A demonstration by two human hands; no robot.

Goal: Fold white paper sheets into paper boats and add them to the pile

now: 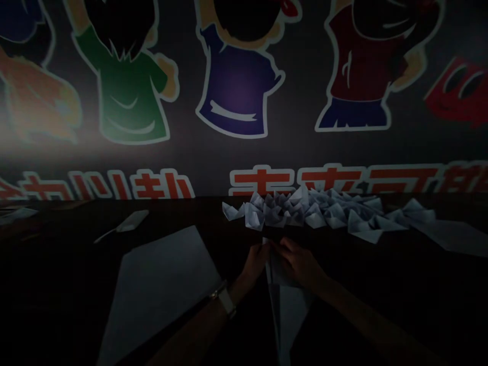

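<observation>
A partly folded sheet of white paper (292, 305) lies in front of me, narrowing to a point at the bottom of the view. At its far end my left hand (256, 262), with a pale watch strap on the wrist, pinches the left edge. My right hand (301, 262) grips the same end from the right, fingers bent over the paper near the left hand's fingertips. Low light hides the exact finger contact. Beyond both hands sits a heap of folded white paper boats (305, 208).
White sheets (163, 284) lie by my left forearm. Farther left are a small white object with a thin tip (129, 222) and more paper (17, 215). Flat paper (453, 235) lies right of the heap. A wall with cartoon figures (236, 86) stands behind the dark table.
</observation>
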